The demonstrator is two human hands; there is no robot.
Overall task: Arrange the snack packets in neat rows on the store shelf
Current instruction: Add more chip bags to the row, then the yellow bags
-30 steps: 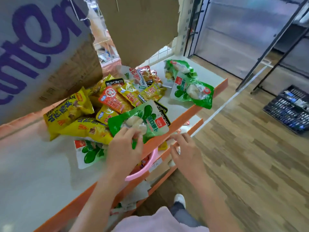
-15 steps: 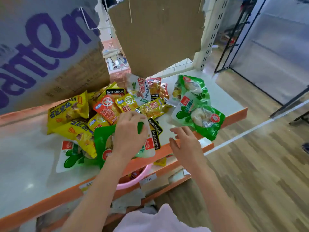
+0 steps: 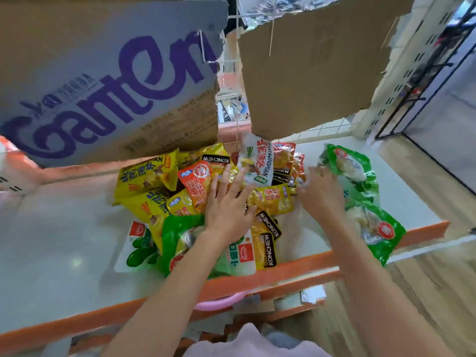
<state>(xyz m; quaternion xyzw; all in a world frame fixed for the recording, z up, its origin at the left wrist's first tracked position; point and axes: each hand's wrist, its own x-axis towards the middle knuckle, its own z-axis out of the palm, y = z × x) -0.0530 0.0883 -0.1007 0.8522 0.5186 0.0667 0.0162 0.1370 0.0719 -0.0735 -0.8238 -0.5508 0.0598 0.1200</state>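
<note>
Many packets: a loose heap of snack packets (image 3: 206,191) lies mid-shelf (image 3: 51,240), green packets (image 3: 360,202) to the right.
Handling: probably light, soft, slippery film; best taken by the sealed edges.
Left hand (image 3: 226,207): fingers spread flat, pressing on the heap, gripping nothing.
Right hand (image 3: 322,191): reaching far beside the green packets; grip unclear.

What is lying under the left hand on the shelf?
The left hand rests with spread fingers on the pile of yellow and orange snack packets; its forearm crosses a green packet. Which packet the palm touches, and anything deeper in the pile, is covered.
</note>
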